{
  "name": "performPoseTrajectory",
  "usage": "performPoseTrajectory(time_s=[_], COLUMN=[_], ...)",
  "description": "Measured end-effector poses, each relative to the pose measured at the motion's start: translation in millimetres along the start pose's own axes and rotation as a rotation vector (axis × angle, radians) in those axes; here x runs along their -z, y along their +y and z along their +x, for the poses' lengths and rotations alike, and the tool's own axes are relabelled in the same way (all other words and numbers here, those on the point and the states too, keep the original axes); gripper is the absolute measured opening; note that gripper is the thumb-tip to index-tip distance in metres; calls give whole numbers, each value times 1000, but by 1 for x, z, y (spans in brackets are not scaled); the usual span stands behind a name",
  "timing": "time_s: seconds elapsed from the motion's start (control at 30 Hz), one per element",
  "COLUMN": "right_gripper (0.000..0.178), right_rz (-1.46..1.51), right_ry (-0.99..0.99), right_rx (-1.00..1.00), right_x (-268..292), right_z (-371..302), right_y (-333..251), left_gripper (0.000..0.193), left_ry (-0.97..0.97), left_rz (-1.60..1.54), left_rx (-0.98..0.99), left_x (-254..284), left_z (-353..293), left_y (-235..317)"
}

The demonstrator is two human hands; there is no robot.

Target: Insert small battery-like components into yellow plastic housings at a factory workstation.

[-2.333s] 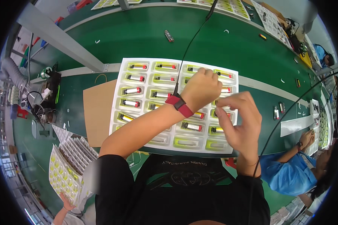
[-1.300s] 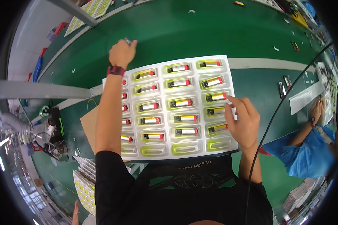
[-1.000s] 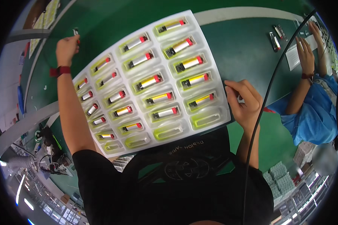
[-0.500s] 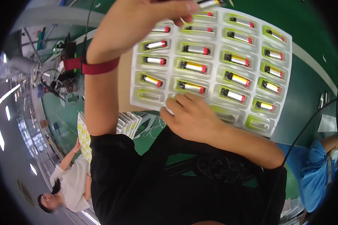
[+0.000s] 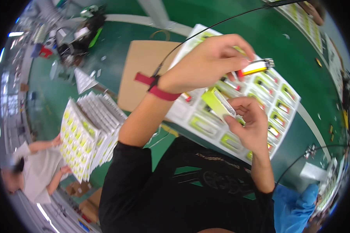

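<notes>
A small silver-and-yellow battery cell [image 5: 256, 68] with a red end and a black end is pinched between the thumb and fingers of my left hand [image 5: 217, 58], which wears a red wristband. Below it, my right hand [image 5: 248, 122] grips a small yellow-green and clear case [image 5: 217, 101], tilted, its long opening facing up. The cell and the case are apart. Both hands are over a white moulded tray [image 5: 176, 113] with rows of similar cases. Several hold cells; some near the front edge look empty. My hands hide the tray's middle.
A brown cardboard sheet [image 5: 140, 73] lies left of the tray. Farther left, a co-worker holds a thick stack of trays [image 5: 79, 141]. A black cable [image 5: 217, 25] crosses above my left forearm. A person in blue [image 5: 295, 207] is at lower right.
The view has turned. My left hand has come nearer to my right with the cell. My right hand, earlier at the tray's front edge, now holds a case above the tray.
</notes>
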State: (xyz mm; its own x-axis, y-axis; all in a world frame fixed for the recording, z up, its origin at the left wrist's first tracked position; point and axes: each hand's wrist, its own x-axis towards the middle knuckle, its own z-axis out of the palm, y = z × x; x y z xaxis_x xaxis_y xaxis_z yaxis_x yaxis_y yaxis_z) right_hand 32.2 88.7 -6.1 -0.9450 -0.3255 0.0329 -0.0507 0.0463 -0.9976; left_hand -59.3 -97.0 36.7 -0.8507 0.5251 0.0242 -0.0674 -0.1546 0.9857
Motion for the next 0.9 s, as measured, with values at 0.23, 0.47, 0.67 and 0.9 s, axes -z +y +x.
performPoseTrajectory(time_s=[0.23,0.47,0.67,0.9], right_gripper=[25,18,14,12], right_rz=[394,447,601,802], right_ry=[454,461,631,575], right_rx=[-88,4,-3,-135], right_x=[42,53,61,71], right_z=[-1,-8,-9,-18], right_y=[3,14,-8,-16], left_gripper=[18,17,35,47], left_ry=[-41,-37,-72,-205], left_rz=[-4,-8,133,589], left_rx=[82,149,-191,-484], left_x=[-50,-70,-84,-97], left_z=[8,14,4,14], left_y=[-16,-25,-30,-20])
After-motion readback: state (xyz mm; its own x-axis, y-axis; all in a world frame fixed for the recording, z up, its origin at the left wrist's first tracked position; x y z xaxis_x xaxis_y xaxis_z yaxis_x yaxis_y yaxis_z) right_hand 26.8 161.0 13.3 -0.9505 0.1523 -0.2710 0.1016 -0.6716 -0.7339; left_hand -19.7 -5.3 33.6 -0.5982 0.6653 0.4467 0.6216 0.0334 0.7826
